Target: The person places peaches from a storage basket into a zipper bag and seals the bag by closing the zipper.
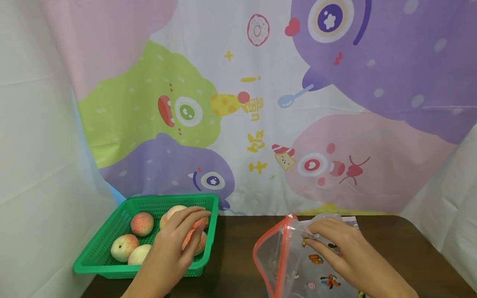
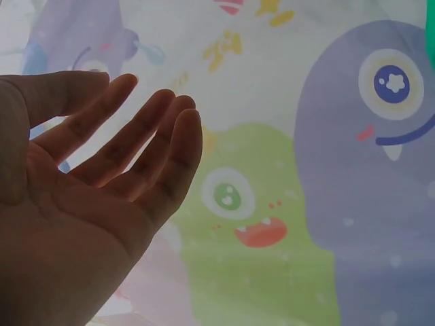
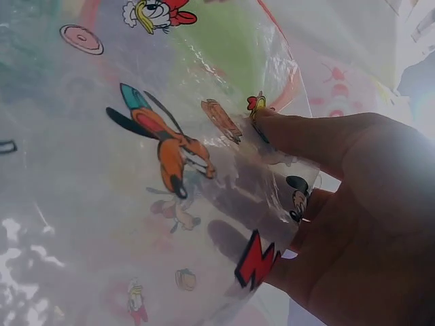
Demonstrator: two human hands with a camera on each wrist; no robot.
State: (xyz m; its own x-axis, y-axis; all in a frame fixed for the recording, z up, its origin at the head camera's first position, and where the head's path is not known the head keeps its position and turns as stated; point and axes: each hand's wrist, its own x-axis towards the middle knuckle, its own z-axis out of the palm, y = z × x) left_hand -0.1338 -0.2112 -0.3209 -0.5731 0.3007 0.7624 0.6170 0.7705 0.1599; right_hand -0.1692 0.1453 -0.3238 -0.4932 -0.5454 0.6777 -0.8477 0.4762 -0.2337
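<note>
My left hand (image 1: 175,244) hovers over the right side of a green plastic basket (image 1: 85,267) holding several peaches (image 1: 124,247). In the left wrist view the palm and loosely bent fingers (image 2: 122,149) show nothing held. A clear zip bag (image 1: 294,265) with a red-orange zip edge and printed cartoon figures is on the right, its mouth parted toward the basket. My right hand (image 1: 344,244) grips the bag's far side; in the right wrist view the thumb (image 3: 306,136) presses the film from one side, with fingers behind it. Part of the peaches is hidden behind my left hand.
The dark brown table (image 1: 234,248) carries the basket on the left and the bag on the right. Behind it hangs a cartoon-printed cloth (image 1: 261,186), and white cloth walls (image 1: 33,165) stand at both sides.
</note>
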